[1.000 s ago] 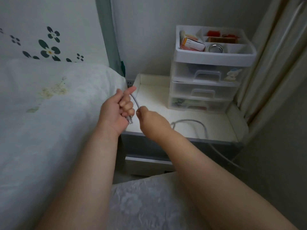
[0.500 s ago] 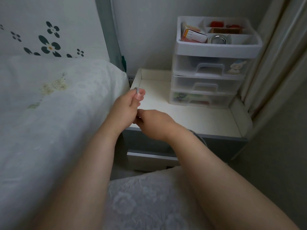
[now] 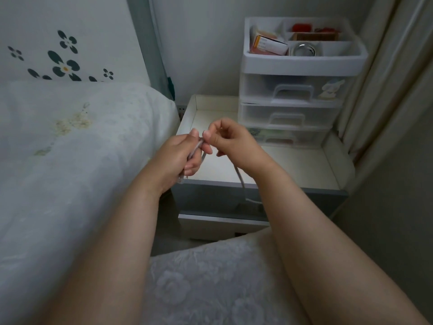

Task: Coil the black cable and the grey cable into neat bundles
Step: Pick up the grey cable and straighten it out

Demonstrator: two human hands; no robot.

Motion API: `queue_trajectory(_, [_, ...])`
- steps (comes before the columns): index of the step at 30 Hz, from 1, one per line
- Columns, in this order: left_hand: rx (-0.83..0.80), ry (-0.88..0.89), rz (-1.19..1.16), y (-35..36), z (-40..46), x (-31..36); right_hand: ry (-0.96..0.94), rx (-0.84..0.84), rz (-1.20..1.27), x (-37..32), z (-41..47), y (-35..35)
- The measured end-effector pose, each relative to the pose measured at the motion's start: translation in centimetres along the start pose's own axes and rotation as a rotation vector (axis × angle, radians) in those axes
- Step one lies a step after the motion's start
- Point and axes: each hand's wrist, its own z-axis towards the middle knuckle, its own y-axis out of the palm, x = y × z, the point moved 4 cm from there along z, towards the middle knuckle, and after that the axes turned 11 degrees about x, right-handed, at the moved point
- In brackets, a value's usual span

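L hand (image 3: 178, 158): fingers curled round several short folds of the grey cable (image 3: 196, 148), bundle held in the fist above the front-left corner of the nightstand (image 3: 293, 167). R hand (image 3: 230, 141): thumb and forefinger pinch the cable at the top of the bundle, just beside the L fingertips; other fingers loosely curled. Free length drops under the R wrist and over the nightstand's front edge. Drawer unit (image 3: 293, 97) stands at back. Black cable: not seen.

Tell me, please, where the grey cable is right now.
In the head view the grey cable sits centre frame, held by both hands above the bedside table, trailing over its front edge.
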Motion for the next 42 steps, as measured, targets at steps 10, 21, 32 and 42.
queue_trajectory(10, [-0.051,-0.118,-0.608,0.4,-0.6,-0.1,0.151,0.062,0.291,1.2,0.0,1.9])
queue_trajectory(21, [0.12,-0.15,-0.832,-0.4,-0.1,-0.1,0.026,-0.148,-0.52,1.7,-1.1,4.8])
queue_trajectory(32, [0.327,-0.008,-0.112,-1.5,-0.1,0.7,-0.043,-0.259,-0.692,0.8,-2.3,5.0])
queue_trajectory(42, [0.266,0.007,0.704,-1.6,0.9,-0.3,0.216,-0.327,-0.103,0.2,-1.9,1.7])
